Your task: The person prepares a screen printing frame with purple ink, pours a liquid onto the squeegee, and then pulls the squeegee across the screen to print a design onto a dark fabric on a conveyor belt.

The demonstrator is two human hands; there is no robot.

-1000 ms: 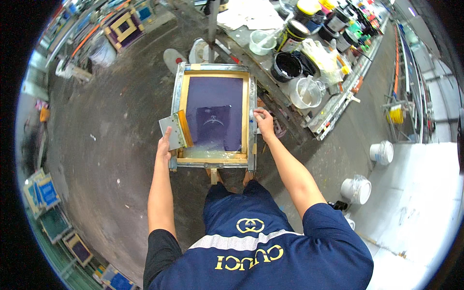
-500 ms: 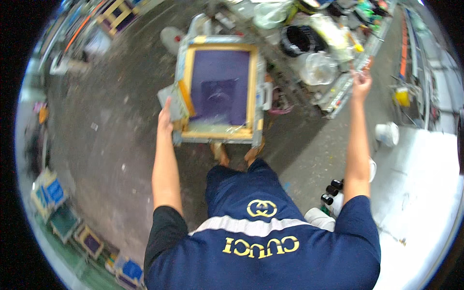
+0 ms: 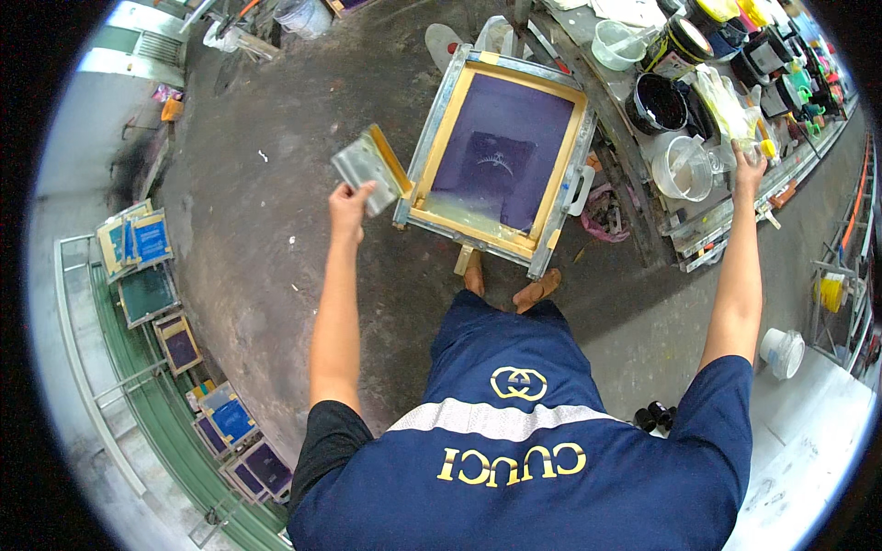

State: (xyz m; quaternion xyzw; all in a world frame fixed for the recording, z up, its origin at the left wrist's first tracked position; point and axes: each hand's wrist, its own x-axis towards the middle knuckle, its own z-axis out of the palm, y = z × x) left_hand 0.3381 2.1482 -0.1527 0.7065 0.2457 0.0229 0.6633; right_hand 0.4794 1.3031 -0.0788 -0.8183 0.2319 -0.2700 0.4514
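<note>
Two hands work far apart: the left hand (image 3: 349, 204) has thumb and fingers clasped on the grey plate of a squeegee (image 3: 370, 170), while the right hand (image 3: 749, 170) reaches out to a small yellow-capped bottle (image 3: 767, 149); whether its fingers have closed around that, I cannot tell. Gripping the plate keeps the left fingers off the squeegee's orange blade, which faces the printing screen (image 3: 514, 110). Its end lies just beside the screen's near-left corner; contact is unclear.

Between the hands, nearer the left and touched by neither, the wooden-framed screen sits in a grey metal carrier (image 3: 432, 147), which probably holds it firm and level. Its purple mesh bears a pale crescent mark, with whitish residue toward the person. A white handle (image 3: 581, 190) projects from the carrier's right side.

A cluttered counter (image 3: 636, 147) lies beneath the right hand, its supplies apparently grouped for easy reach. Just left of that hand stands a clear plastic tub (image 3: 675, 179); farther beyond are a black ink tub (image 3: 656, 103) and a crumpled pale-yellow cloth or glove (image 3: 721, 96). Dark, scuffed floor (image 3: 257, 303) spreads below the left hand, more framed screens (image 3: 230, 418) lean well to its left, and a white bucket (image 3: 782, 353) stands nearer the body than the right hand.
</note>
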